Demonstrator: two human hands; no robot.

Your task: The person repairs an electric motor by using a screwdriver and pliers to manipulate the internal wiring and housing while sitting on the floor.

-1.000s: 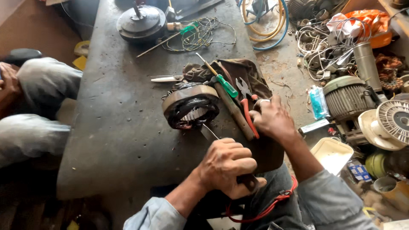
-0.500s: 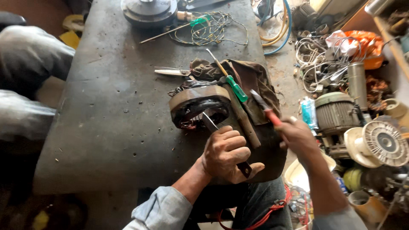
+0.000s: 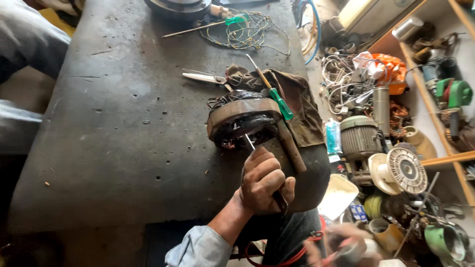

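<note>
A repair workshop: grimy workbench (image 3: pixel 123 148), fan motors (image 3: pixel 358 136), tangled wires (image 3: pixel 341 81), scattered tools.

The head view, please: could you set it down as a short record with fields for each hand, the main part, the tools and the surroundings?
Left hand: fist closed on a dark-handled tool whose thin metal shaft pokes into the motor stator.
Right hand: blurred at the bottom edge, off the bench; seems to hold something reddish, unclear.
Motor stator: round, rusty ring with dark windings, on the bench.
Tools: green-handled screwdriver, scissors, brown cloth.
Surroundings: electric motor, white fan guard, tangled wires.
</note>
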